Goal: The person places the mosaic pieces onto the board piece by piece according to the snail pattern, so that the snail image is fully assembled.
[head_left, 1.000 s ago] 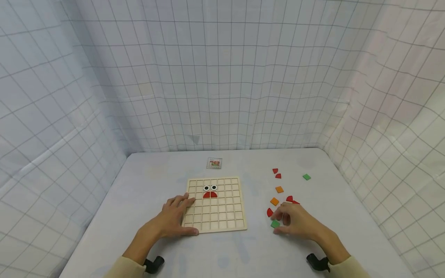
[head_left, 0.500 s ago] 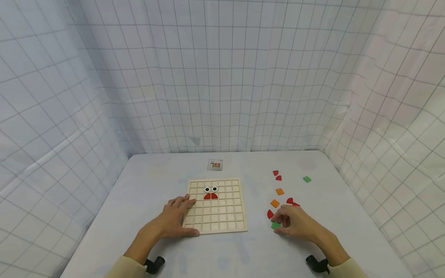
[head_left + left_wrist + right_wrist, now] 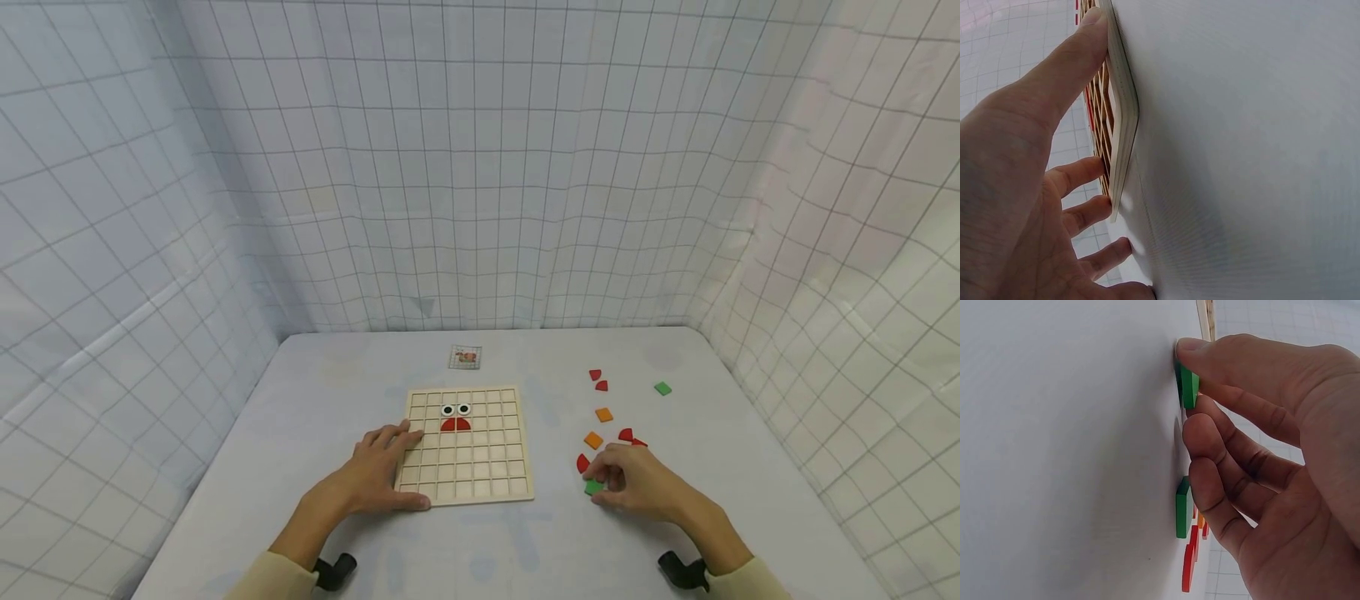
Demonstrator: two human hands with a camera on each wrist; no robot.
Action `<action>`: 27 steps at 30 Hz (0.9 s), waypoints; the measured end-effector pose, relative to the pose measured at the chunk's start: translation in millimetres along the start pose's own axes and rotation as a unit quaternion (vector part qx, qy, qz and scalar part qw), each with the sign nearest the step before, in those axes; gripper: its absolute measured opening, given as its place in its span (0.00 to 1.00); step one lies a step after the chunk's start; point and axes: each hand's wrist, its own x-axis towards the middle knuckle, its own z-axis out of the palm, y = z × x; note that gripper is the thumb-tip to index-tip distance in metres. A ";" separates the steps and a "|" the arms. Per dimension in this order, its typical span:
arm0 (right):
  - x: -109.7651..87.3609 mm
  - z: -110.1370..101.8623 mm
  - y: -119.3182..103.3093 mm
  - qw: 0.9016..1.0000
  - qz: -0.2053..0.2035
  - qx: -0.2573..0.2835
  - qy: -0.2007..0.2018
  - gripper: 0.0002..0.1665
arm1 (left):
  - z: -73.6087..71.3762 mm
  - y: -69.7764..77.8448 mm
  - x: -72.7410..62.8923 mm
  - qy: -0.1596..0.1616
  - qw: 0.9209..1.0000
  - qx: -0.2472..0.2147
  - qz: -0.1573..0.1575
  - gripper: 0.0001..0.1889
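A pale wooden grid board (image 3: 472, 475) lies flat on the table, bearing two eye discs (image 3: 456, 410) and two red quarter-round pieces (image 3: 455, 425). My left hand (image 3: 378, 472) rests at its front left corner, thumb on the front edge and fingertips along the left side. To the right of the board, my right hand (image 3: 633, 479) pinches a green square tile (image 3: 1189, 386) between thumb and index finger, low over the table. The other fingers curl loosely. In the right wrist view, a second green tile (image 3: 1182, 509) lies by the fingers.
Around the right hand lie orange tiles (image 3: 593, 440) and red quarter-round pieces (image 3: 583, 463). Farther back are more red pieces (image 3: 596, 375) and a green tile (image 3: 663, 388). A small picture card (image 3: 465, 357) lies behind the board. Gridded white curtains (image 3: 480, 208) enclose the table.
Both hands stay nearly in place, the right one at the green tile throughout. The whole head view has shifted slightly, leaving things a little lower in it.
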 end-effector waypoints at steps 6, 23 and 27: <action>3.1 -0.5 -3.3 1.000 0.004 -0.012 0.001 0.15 | -0.5 1.9 -1.5 -0.001 1.000 -0.008 0.002 0.62; 36.1 3.0 -23.6 0.999 -0.047 -0.021 0.014 0.15 | -0.2 0.0 -1.6 0.001 1.000 -0.011 0.002 0.62; 47.7 6.2 -34.0 0.999 -0.048 -0.022 0.006 0.15 | -0.1 0.7 -1.9 -0.001 1.000 -0.013 0.000 0.62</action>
